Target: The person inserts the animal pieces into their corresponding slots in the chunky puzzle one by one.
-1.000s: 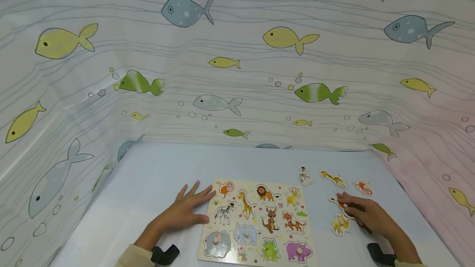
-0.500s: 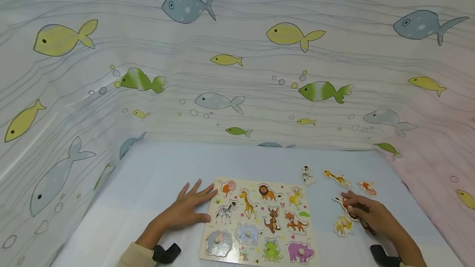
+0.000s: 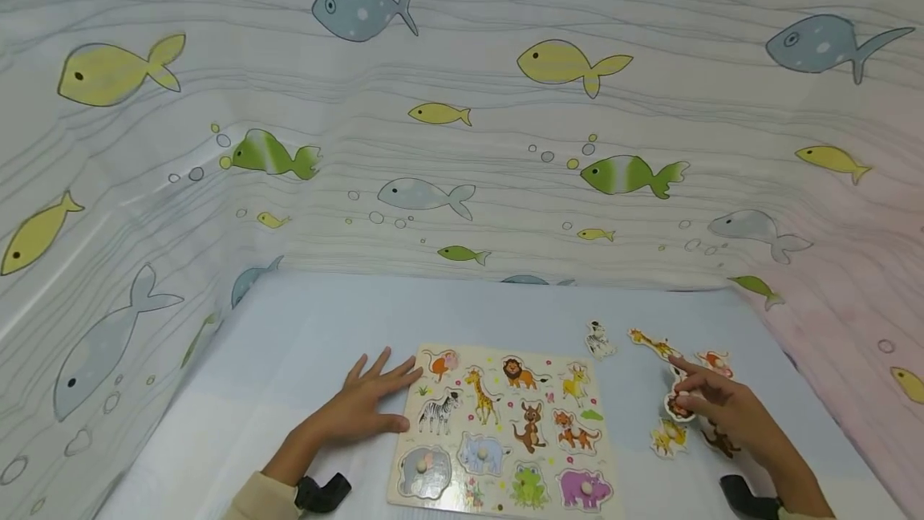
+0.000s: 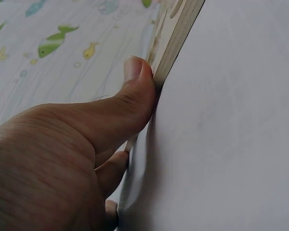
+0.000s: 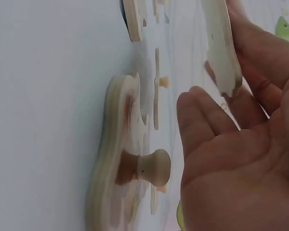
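In the head view, my left hand lies with spread fingers at the left edge of a wooden animal puzzle board. The left wrist view has its thumb touching the board's side. My right hand, right of the board, pinches a lion puzzle piece; its knob is hidden. The right wrist view has that piece raised off the table. Near this hand lie a brown kangaroo piece, a yellow animal piece, a giraffe piece and a reddish piece.
A zebra piece lies beyond the board's right corner. Knobbed elephant, blue animal and purple hippo pieces sit in the board. A fish-patterned curtain rises behind the white table.
The lion piece has come up off the table and turned in my right hand, uncovering more of the kangaroo piece. The left hand keeps its place at the board.
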A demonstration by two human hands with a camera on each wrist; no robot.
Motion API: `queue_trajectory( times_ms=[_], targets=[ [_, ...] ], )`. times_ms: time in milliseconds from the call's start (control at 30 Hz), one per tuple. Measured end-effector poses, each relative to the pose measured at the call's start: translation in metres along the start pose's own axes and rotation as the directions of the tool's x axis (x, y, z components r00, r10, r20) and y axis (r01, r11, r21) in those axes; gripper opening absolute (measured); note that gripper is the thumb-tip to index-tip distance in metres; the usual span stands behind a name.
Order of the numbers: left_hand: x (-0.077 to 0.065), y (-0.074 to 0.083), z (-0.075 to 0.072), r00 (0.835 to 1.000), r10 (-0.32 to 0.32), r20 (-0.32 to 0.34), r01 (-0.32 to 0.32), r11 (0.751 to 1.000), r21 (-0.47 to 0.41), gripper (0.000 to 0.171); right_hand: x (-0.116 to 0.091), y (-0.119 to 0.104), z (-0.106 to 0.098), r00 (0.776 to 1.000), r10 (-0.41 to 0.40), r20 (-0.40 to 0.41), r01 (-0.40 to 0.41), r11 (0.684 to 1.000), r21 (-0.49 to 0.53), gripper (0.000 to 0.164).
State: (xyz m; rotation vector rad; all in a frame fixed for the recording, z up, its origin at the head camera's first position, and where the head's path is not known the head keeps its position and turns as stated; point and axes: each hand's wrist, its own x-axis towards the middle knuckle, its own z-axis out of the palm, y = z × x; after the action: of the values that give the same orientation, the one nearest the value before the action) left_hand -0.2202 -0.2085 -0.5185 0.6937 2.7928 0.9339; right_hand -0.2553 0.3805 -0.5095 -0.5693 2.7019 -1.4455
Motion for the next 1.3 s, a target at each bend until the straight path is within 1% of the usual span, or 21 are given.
queue_trajectory(
  times_ms=[100, 267, 367, 533, 667, 733, 833, 933, 1033, 1100, 1167, 1300],
  targets=[
    [-0.002, 0.0, 0.001, 1.0, -0.009, 0.007, 0.009, 1.0, -0.008, 0.083, 0.0, -0.003, 0.002, 1.0, 0.013, 0.013, -0.013, 1.0, -0.018, 0.011],
    [-0.003, 0.001, 0.001, 1.0, -0.015, -0.002, 0.015, 1.0, -0.025, 0.083, 0.001, -0.009, 0.004, 1.0, 0.022, -0.012, -0.023, 0.996, -0.086, 0.008],
    [-0.003, 0.001, 0.001, 1.0, -0.012, -0.004, 0.012, 1.0, -0.019, 0.083, 0.002, -0.011, 0.007, 1.0, 0.026, -0.004, -0.026, 0.997, -0.075, 0.007],
    [-0.002, 0.0, 0.0, 1.0, 0.001, 0.001, -0.001, 1.0, -0.005, 0.083, 0.002, -0.014, 0.013, 0.999, 0.032, -0.023, -0.032, 0.999, -0.038, 0.008],
    [-0.004, -0.001, 0.0, 1.0, -0.005, 0.002, 0.005, 1.0, -0.007, 0.083, 0.004, -0.017, 0.019, 0.998, 0.062, -0.03, -0.062, 0.998, 0.001, 0.014],
    [-0.005, -0.001, 0.001, 1.0, -0.006, 0.01, 0.006, 1.0, -0.013, 0.084, 0.004, -0.019, 0.022, 0.996, 0.081, -0.029, -0.081, 0.997, -0.007, 0.017],
    [-0.005, -0.001, 0.001, 1.0, 0.002, 0.021, -0.001, 1.0, -0.023, 0.083, 0.004, -0.024, 0.024, 0.994, 0.093, -0.057, -0.095, 0.995, -0.033, 0.018],
    [-0.004, 0.001, 0.001, 1.0, 0.005, 0.019, -0.005, 0.999, -0.033, 0.083, 0.006, -0.029, 0.026, 0.993, 0.084, -0.083, -0.088, 0.995, -0.047, 0.015],
    [-0.003, 0.001, -0.001, 1.0, -0.002, 0.016, 0.002, 1.0, -0.029, 0.083, 0.008, -0.034, 0.026, 0.992, 0.088, -0.093, -0.09, 0.996, -0.017, 0.014],
    [-0.003, 0.001, -0.001, 1.0, -0.004, 0.012, 0.004, 1.0, -0.026, 0.082, 0.009, -0.036, 0.027, 0.993, 0.086, -0.084, -0.085, 0.996, 0.013, 0.013],
    [-0.002, 0.001, -0.002, 1.0, -0.002, 0.009, 0.002, 1.0, -0.021, 0.082, 0.01, -0.037, 0.027, 0.995, 0.059, -0.079, -0.057, 0.998, 0.031, 0.014],
    [-0.001, 0.0, -0.001, 1.0, 0.0, 0.001, 0.0, 1.0, -0.017, 0.082, 0.012, -0.036, 0.03, 0.997, -0.022, -0.072, 0.027, 0.997, 0.073, 0.022]
  ],
)
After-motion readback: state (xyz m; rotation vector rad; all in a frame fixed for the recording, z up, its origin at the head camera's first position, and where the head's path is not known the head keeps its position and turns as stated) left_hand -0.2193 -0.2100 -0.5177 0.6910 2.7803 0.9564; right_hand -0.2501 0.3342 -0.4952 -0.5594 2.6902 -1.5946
